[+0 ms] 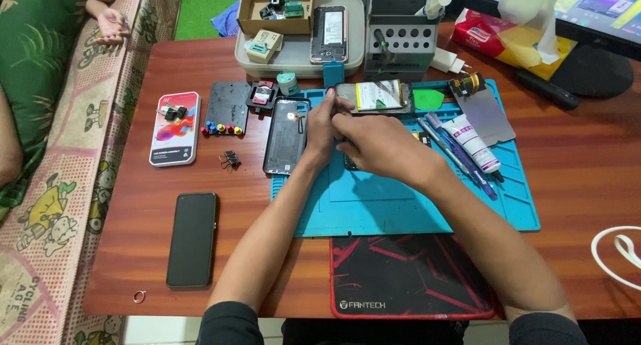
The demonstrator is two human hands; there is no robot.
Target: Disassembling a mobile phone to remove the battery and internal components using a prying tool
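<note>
My left hand [322, 130] lies on the blue work mat [374, 198], its fingertips gripping the left end of an opened phone [374, 96] with a yellow-white battery showing. Just right of it, my right hand [382, 144] has its fingers curled toward the left hand. It covers a small dark part [348, 163], and what it holds is hidden. A grey phone back cover [286, 134] lies flat just left of my left hand.
Tubes and pens [467, 144] and a metal plate [491, 114] lie on the mat's right. A black phone [192, 238], a boxed item [175, 128], a screw tray [227, 108] and clips [230, 159] sit left. A parts tray [300, 58] stands behind. Another person's hand [112, 26] rests far left.
</note>
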